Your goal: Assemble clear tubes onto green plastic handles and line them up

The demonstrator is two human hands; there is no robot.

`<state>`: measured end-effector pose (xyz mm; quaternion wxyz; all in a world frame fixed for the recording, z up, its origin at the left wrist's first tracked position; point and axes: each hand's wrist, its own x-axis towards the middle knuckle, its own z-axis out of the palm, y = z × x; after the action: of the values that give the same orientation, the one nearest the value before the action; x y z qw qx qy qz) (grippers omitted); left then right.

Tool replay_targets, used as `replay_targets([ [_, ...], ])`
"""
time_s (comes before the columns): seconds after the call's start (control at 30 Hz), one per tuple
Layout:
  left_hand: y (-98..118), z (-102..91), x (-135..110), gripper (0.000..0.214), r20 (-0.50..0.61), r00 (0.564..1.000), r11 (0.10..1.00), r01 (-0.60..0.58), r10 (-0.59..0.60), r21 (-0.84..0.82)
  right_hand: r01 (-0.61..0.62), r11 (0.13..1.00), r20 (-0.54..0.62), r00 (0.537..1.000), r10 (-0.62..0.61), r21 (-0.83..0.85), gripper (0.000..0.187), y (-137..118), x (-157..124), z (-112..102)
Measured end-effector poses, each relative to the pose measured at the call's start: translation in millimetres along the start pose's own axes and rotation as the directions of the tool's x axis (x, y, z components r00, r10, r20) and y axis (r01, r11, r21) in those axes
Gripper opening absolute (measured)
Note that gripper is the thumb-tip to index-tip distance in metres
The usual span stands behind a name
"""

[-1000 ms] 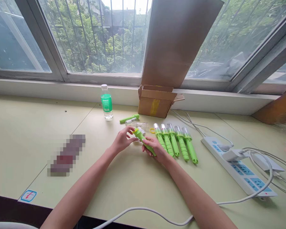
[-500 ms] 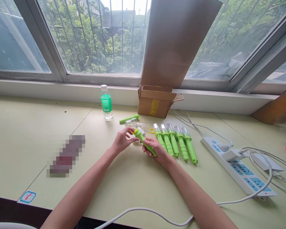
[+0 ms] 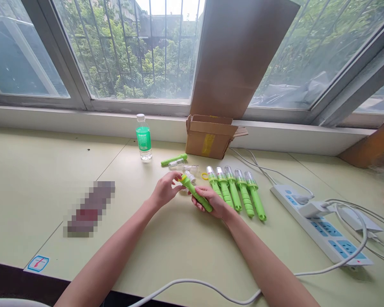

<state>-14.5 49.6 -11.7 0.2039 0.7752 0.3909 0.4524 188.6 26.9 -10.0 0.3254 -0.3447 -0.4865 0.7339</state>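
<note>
My right hand (image 3: 208, 199) wraps round a green plastic flashlight body (image 3: 196, 194), tilted with its wide end up and to the left. At that wide end is a yellow ring (image 3: 181, 178), and my left hand (image 3: 167, 187) closes finger and thumb on it. Just behind lie a clear-and-white lamp piece (image 3: 190, 176) and clear caps (image 3: 176, 163). Another green body (image 3: 174, 160) rests farther back. Right of my hands, several green flashlights with clear tops (image 3: 241, 191) lie in a row, beside a loose yellow ring (image 3: 205, 175).
A bottle with a green label (image 3: 144, 138) stands at the back. A cardboard box (image 3: 208, 138) sits against the sill. To the right lies a power strip (image 3: 320, 226) with plugs; its white cable (image 3: 211, 289) crosses the front of the table. A blurred-out object (image 3: 91, 209) is at left.
Both hands stay almost in place on the flashlight body. My left fingers have shifted slightly around the yellow ring; the view has moved a little.
</note>
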Motion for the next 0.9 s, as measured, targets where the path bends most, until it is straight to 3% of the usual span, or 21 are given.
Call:
replay_targets([
  [0.33,3.5,1.1,0.3,0.027,0.023,1.000,0.997,0.011,-0.009,-0.082,0.023,0.981,-0.123,0.991,-0.048,-0.193,0.033,-3.2,-2.4,12.1],
  [0.57,2.2,0.1,0.3,0.020,0.024,0.999,0.995,0.036,-0.034,-0.090,0.072,0.984,-0.180,0.979,-0.101,-0.163,0.030,-0.4,-1.4,11.9],
  [0.9,4.6,-0.4,-2.6,0.024,0.056,0.998,0.999,0.037,-0.036,-0.020,0.058,0.989,-0.025,0.998,-0.062,-0.138,0.041,1.1,1.3,4.8],
])
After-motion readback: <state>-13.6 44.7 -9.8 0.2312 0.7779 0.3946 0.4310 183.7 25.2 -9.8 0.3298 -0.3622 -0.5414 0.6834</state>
